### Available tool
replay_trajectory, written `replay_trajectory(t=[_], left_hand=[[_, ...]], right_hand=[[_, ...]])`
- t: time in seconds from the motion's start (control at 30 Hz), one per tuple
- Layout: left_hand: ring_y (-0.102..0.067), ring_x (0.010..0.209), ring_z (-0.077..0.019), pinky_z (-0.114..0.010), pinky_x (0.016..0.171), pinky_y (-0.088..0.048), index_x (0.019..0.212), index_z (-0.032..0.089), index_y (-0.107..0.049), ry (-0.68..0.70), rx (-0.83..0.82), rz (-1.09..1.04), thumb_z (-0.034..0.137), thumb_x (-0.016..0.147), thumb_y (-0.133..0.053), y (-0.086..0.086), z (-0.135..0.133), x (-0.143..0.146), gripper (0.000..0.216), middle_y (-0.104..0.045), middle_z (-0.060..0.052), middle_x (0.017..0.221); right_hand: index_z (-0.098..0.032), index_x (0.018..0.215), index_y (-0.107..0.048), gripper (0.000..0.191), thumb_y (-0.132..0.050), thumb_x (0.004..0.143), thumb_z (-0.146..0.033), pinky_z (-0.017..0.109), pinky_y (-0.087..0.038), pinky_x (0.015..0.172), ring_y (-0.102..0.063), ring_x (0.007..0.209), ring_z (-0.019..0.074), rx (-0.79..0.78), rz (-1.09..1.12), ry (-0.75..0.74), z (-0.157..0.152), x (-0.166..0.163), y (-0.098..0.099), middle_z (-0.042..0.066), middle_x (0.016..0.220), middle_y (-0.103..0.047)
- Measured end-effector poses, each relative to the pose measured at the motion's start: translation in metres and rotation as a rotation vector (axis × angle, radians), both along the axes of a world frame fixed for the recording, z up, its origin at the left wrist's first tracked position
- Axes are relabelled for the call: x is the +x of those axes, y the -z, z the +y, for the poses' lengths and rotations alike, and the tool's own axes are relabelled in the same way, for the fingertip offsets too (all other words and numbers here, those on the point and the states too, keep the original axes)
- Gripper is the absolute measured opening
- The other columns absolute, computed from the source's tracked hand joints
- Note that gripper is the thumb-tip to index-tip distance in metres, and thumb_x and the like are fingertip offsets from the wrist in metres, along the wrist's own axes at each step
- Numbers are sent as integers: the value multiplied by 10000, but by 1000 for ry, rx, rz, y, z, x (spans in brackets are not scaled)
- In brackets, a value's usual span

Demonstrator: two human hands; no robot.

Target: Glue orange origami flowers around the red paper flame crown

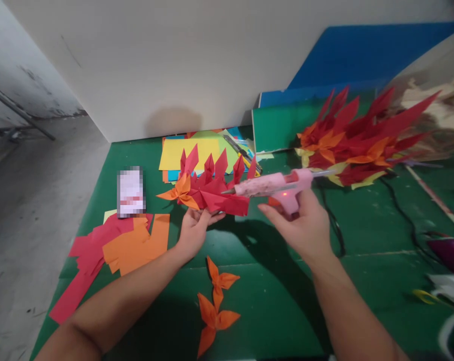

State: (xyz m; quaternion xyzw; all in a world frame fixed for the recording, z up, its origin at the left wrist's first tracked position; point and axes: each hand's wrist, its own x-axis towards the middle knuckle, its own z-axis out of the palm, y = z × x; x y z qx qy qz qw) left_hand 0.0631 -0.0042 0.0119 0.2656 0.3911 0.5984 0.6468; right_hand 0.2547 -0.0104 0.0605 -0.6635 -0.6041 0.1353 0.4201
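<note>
My left hand (pixel 197 228) grips the lower edge of a red folded-paper piece (pixel 219 194) with several upright points. An orange paper flower (pixel 181 190) sits at its left end. In my right hand (pixel 305 223) is a pink glue gun (pixel 275 188) with a small lit orange light and a clear glue stick out of its back. Its nozzle points left, at the red paper; whether it touches cannot be made out. Nearer to me on the table lie two orange paper flowers (pixel 216 320), (pixel 219 282).
Red paper strips (pixel 87 245) and orange ones (pixel 136 245) lie at the left beside a blurred-out rectangular object (pixel 131 193). Coloured sheets (pixel 185 155) and a utility knife (pixel 242 153) are behind. A finished-looking red and orange paper cluster (pixel 362 135) stands right, near a black cord (pixel 400 210).
</note>
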Motion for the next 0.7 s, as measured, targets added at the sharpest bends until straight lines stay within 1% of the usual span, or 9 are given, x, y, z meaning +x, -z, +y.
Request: replay_trajectory(t=[0.13,0.27,0.4,0.5,0.6,0.7], left_hand=[[-731,703,-232,-444,835,-572,738,169,-524,-19,-64,-29,444,558,-841,-2,-2,-1,457,-731,-20,738],[-731,723,-234,-450,853,-562,781,174,-539,-13,-68,-59,385,518,-870,-6,-3,-2,473,-713,9,703],[-731,699,-224,-410,828,-570,724,168,-509,-13,-71,-46,371,498,-880,-7,-3,-3,480,-675,33,655],[-728,657,-214,-356,764,-585,669,171,-462,-41,-92,15,399,506,-870,-7,-3,-2,495,-625,51,590],[-728,643,-220,-317,691,-587,621,176,-421,-55,-121,86,447,491,-859,-9,-3,0,531,-632,31,596],[-725,623,-221,-285,631,-576,611,171,-436,-60,-147,135,446,474,-861,-13,-2,1,525,-642,18,598]], right_hand=[[-228,800,-478,401,-654,675,-566,271,-369,474,-497,485,143,-74,-157,-17,0,-5,5,-28,588,-535],[-228,791,-459,406,-613,696,-592,261,-334,468,-480,470,141,-74,-255,-17,3,-5,9,-40,551,-502],[-225,799,-464,392,-583,721,-591,252,-299,456,-453,458,133,-35,-332,-12,4,-5,11,-41,543,-480],[-219,795,-477,367,-571,742,-569,246,-287,455,-454,469,130,-1,-389,-13,3,-5,10,-28,565,-490],[-212,792,-499,363,-547,762,-570,245,-272,459,-450,472,132,26,-433,-14,3,-6,10,-21,557,-488],[-207,786,-530,365,-515,786,-572,251,-259,468,-444,473,138,60,-482,-16,3,-6,10,-16,536,-475]])
